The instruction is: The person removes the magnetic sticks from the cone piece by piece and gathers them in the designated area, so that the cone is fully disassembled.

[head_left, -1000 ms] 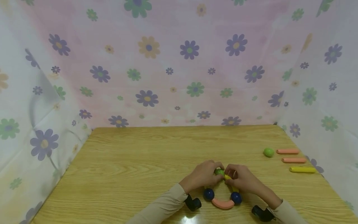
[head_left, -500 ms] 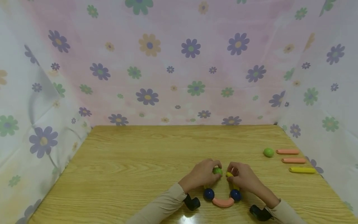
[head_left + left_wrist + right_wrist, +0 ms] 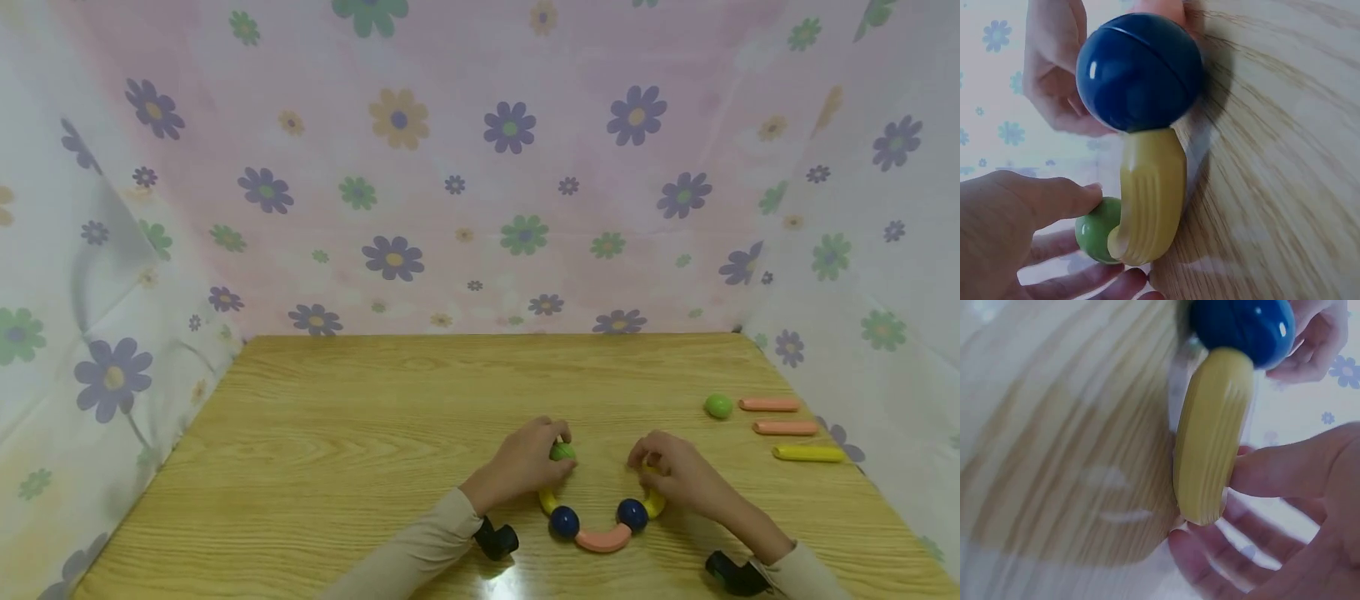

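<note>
A chain of toy pieces lies in an open U on the table: a coral curved bar (image 3: 603,540) in the middle, a dark blue ball (image 3: 564,522) and a second blue ball (image 3: 632,515) beside it. Yellow curved bars rise from both balls. My left hand (image 3: 522,458) holds the green ball (image 3: 562,452) at the end of the left yellow bar (image 3: 1154,194), thumb and fingers round it. My right hand (image 3: 684,475) pinches the free end of the right yellow bar (image 3: 1213,437), partly covering it in the head view.
At the right lie a loose green ball (image 3: 718,407), two straight coral bars, one at the back (image 3: 768,404), and a straight yellow bar (image 3: 808,453). Flowered cloth (image 3: 510,233) walls the wooden table (image 3: 375,400) at the back and sides.
My hands have moved apart, left hand leftward with the green ball, right hand rightward with the yellow bar. The gap between those ends has widened, turning a near-closed ring into a U.
</note>
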`<state>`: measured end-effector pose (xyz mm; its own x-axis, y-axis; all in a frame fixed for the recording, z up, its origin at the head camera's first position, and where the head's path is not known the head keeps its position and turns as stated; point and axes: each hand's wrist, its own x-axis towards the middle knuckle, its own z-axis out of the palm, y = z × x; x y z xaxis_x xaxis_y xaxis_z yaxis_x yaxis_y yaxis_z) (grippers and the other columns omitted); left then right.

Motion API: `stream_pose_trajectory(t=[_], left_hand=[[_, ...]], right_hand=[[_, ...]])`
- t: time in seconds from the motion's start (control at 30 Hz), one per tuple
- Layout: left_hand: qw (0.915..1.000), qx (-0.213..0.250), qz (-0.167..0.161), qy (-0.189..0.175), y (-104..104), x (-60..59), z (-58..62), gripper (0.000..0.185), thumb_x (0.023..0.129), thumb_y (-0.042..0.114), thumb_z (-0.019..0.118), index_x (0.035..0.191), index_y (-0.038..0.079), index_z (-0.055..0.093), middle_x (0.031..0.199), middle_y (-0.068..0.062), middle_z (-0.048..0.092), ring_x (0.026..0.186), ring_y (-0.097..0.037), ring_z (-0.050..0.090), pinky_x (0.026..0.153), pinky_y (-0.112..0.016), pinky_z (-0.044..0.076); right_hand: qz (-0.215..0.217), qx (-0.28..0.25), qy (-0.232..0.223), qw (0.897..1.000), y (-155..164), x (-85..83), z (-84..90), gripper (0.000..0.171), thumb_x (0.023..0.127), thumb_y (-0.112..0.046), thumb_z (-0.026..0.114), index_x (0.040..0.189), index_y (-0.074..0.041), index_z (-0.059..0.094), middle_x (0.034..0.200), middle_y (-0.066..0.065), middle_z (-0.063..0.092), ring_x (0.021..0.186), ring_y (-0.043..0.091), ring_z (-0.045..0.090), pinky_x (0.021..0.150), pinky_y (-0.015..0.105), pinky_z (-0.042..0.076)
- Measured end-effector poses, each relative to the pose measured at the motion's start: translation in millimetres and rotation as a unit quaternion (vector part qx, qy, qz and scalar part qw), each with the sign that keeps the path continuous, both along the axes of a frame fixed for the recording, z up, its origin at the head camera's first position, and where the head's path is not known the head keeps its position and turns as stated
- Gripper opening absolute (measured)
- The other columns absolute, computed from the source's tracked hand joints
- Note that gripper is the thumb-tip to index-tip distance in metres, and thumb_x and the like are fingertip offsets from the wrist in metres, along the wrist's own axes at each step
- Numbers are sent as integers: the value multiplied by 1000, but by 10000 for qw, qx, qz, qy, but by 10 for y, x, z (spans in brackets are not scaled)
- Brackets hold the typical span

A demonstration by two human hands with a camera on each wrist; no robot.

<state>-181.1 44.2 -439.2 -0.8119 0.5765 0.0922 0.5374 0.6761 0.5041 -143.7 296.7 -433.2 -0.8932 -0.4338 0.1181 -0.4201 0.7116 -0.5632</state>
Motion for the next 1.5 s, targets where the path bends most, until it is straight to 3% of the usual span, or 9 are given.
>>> stream_pose_trajectory(t=[0.13, 0.3, 0.53, 0.73, 0.8, 0.9, 1.03, 1.2, 1.5], left_hand=[[9997, 62, -125, 210, -62, -5, -16, 19, 87, 26, 69, 103, 16, 65, 91, 4, 55, 69, -4, 46, 55, -17, 39], [9987, 63, -276, 418, -153, -5, -38, 13, 88, 21, 68, 100, 15, 66, 98, 2, 57, 79, -6, 50, 60, -17, 42], [9927, 69, -624, 1032, -273, 10, -71, 14, 88, 7, 61, 97, 15, 68, 107, 1, 58, 100, -14, 54, 72, -21, 46], [9715, -230, -1205, 2029, -295, 97, -33, 26, 80, -1, 64, 95, 19, 69, 104, 3, 61, 101, -14, 55, 90, -25, 44], [9676, -191, -1524, 2002, -252, 159, -9, 27, 82, -2, 60, 98, 19, 69, 105, 4, 61, 103, -13, 56, 94, -25, 41], [9665, -143, -2045, 1545, -148, 278, 16, 22, 95, 12, 54, 112, 19, 65, 114, 4, 60, 107, -9, 55, 92, -20, 42], [9592, -666, -2487, 1166, 10, 433, 3, 38, 99, 36, 48, 136, 26, 50, 126, 7, 52, 110, -3, 51, 82, -15, 43], [9496, -1366, -2441, 1414, 126, 514, -36, 56, 97, 43, 48, 149, 29, 31, 135, 5, 46, 113, -5, 49, 79, -17, 44], [9623, -712, -2338, 1191, 244, 471, -45, 48, 101, 37, 38, 146, 20, 37, 150, 0, 31, 123, -7, 46, 87, -17, 44]], right_hand=[[439, -73, 89, 9990, 101, 26, -1, 37, 78, 15, 57, 86, -19, 68, 87, -5, 62, 75, 13, 56, 57, 27, 46], [954, 112, 531, 9940, 164, 124, 6, 57, 60, 23, 49, 84, -26, 66, 86, -12, 60, 77, 7, 53, 61, 30, 44], [1050, 591, 791, 9896, 247, 274, -9, 44, 68, 6, 72, 90, -31, 62, 97, -13, 55, 87, 9, 51, 67, 32, 47], [768, 674, 911, 9906, 300, 330, -42, 29, 73, -18, 82, 92, -30, 64, 94, -16, 56, 83, 5, 51, 65, 31, 46], [784, 554, 989, 9905, 307, 351, -59, 30, 73, -18, 82, 93, -29, 64, 94, -16, 57, 82, 4, 51, 65, 30, 46], [850, 342, 1153, 9891, 296, 371, -87, 33, 72, -13, 82, 94, -28, 63, 94, -16, 57, 82, 5, 51, 64, 29, 46], [814, 166, 1327, 9877, 267, 378, -115, 38, 70, -9, 83, 94, -28, 62, 93, -16, 56, 82, 5, 50, 64, 28, 45], [721, 114, 1505, 9859, 232, 367, -139, 40, 69, -9, 83, 95, -30, 62, 94, -16, 57, 82, 5, 49, 64, 28, 44], [747, 87, 1601, 9842, 233, 360, -165, 45, 65, -3, 84, 97, -28, 63, 94, -14, 58, 83, 6, 51, 66, 28, 46]])
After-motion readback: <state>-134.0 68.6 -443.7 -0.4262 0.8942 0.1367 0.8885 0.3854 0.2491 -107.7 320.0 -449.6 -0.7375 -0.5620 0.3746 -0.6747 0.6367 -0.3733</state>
